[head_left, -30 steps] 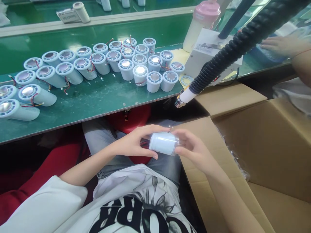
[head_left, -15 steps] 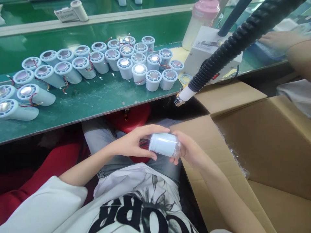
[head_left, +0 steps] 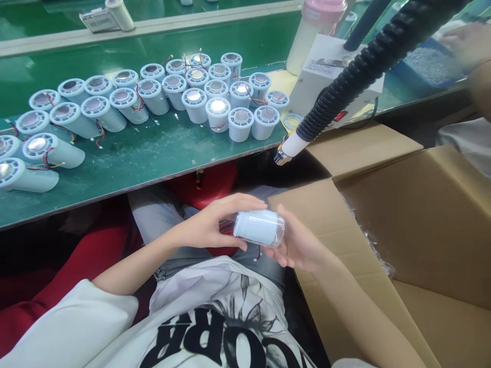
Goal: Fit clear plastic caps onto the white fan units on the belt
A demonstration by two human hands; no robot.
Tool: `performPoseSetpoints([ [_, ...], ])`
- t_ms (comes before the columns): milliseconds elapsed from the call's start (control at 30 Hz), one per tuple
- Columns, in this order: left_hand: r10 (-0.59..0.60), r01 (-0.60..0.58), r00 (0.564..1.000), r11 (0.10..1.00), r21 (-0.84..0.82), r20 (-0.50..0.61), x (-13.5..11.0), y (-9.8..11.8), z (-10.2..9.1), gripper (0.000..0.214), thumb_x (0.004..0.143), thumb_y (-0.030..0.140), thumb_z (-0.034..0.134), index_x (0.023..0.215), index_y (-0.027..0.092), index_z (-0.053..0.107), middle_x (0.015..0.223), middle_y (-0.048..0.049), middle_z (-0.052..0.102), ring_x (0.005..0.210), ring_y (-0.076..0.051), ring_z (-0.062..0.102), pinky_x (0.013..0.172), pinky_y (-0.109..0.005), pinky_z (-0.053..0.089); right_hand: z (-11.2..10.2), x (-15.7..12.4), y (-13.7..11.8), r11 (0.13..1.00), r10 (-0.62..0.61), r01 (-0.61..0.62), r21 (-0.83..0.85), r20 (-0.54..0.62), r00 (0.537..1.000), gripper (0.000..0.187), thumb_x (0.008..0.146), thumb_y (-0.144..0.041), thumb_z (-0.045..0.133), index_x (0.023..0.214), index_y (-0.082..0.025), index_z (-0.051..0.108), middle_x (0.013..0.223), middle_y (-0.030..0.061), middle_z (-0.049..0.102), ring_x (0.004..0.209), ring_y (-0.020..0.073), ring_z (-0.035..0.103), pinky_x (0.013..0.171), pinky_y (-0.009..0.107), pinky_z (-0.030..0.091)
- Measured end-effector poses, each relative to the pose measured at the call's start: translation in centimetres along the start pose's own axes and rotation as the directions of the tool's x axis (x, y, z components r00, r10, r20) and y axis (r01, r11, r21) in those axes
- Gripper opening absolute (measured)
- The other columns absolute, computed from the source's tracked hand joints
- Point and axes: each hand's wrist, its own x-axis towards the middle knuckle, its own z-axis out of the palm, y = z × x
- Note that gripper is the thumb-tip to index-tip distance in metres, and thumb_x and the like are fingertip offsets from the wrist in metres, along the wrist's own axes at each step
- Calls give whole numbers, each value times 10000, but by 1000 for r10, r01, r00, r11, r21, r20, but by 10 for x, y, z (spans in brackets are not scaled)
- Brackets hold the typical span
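Above my lap, I hold a light blue cylinder point(head_left: 256, 228) lying on its side, with a clear plastic cover around its right part. My left hand point(head_left: 215, 222) grips it from the left, thumb below and fingers along the top. At the covered right end, my right hand point(head_left: 297, 240) is closed around the plastic, its fingertips curled beneath. A small wire end hangs below the cylinder. On the green bench point(head_left: 153, 153) ahead stand and lean several similar light blue cylinders point(head_left: 240, 124) with ringed tops, silvery centres and thin coloured wires.
A black corrugated hose point(head_left: 345, 82) with a metal tip slants down beside a white box-shaped device point(head_left: 326, 71). To my right is an open cardboard box point(head_left: 422, 225) holding clear plastic pieces. A pink-lidded bottle point(head_left: 312, 36) stands behind. Another person's blurred hand point(head_left: 464, 43) is at far right.
My right hand has shifted slightly, its fingers now lower under the covered end. The clear cover's rounded end shows more plainly. At far right, the other person's hand has moved up, showing a blue tray.
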Motion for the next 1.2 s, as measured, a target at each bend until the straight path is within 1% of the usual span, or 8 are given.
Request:
performPoseSetpoints([
  [100, -41, 40, 999, 999, -30, -7, -2, 3, 2, 759, 643, 140, 785, 1323, 300, 489, 1332, -109, 523, 1233, -270, 498, 999, -377, 449, 0, 0, 1, 1000, 2, -2, -9, -13, 1000, 738, 951, -586, 104, 737, -101, 617, 485, 48, 595, 306, 75, 517, 251, 103, 330],
  [267, -231, 234, 972, 957, -169, 38, 9, -9, -2, 846, 652, 145, 783, 1391, 303, 402, 1403, -120, 472, 1243, -276, 503, 981, -372, 468, -14, 12, 1, 995, -89, 93, 39, -99, 991, 666, 972, -527, 149, 787, -93, 620, 488, 57, 599, 331, 85, 526, 276, 111, 341],
  [467, -253, 269, 963, 910, -315, 92, 59, -57, -22, 960, 623, 138, 804, 1430, 315, 317, 1449, -150, 429, 1278, -289, 481, 1009, -420, 441, -46, 50, -15, 938, -237, 259, 228, -120, 964, 607, 976, -475, 127, 878, -104, 598, 490, 48, 572, 301, 46, 351, 273, 99, 243],
  [633, -324, 332, 943, 885, -327, 81, 91, -65, -39, 940, 616, 179, 814, 1426, 259, 345, 1489, -169, 361, 1354, -316, 378, 1025, -418, 428, -58, 74, -35, 913, -303, 314, 259, -85, 949, 632, 962, -520, 100, 865, -113, 574, 465, 24, 528, 293, 30, 250, 278, 94, 187],
  [767, -309, 312, 949, 891, -329, 62, 89, -60, -48, 950, 635, 179, 805, 1441, 272, 312, 1452, -151, 427, 1316, -292, 436, 1043, -412, 405, -55, 80, -42, 908, -317, 309, 283, -21, 948, 614, 968, -497, 91, 898, -113, 565, 489, 38, 549, 304, 33, 274, 287, 89, 206],
  [900, -315, 309, 948, 897, -316, 32, 84, -59, -52, 815, 640, 194, 802, 1371, 230, 443, 1375, -151, 511, 1265, -292, 483, 1038, -432, 397, -53, 82, -44, 909, -323, 297, 294, 41, 946, 589, 963, -519, 149, 916, -109, 569, 479, 20, 531, 299, 28, 233, 278, 87, 188],
  [1000, -322, 310, 947, 899, -310, 13, 82, -60, -52, 725, 620, 177, 811, 1285, 215, 525, 1323, -146, 551, 1206, -277, 529, 1018, -428, 409, -53, 79, -44, 910, -323, 291, 295, 67, 944, 575, 964, -510, 154, 941, -110, 566, 460, 0, 505, 295, 25, 206, 275, 79, 173],
  [1200, -365, 354, 931, 878, -321, 29, 80, -56, -45, 709, 586, 155, 825, 1229, 229, 535, 1285, -128, 565, 1133, -257, 571, 965, -437, 445, -56, 74, -39, 914, -313, 271, 302, 100, 945, 579, 966, -505, 135, 947, -115, 562, 466, -1, 508, 294, 18, 176, 276, 71, 156],
])
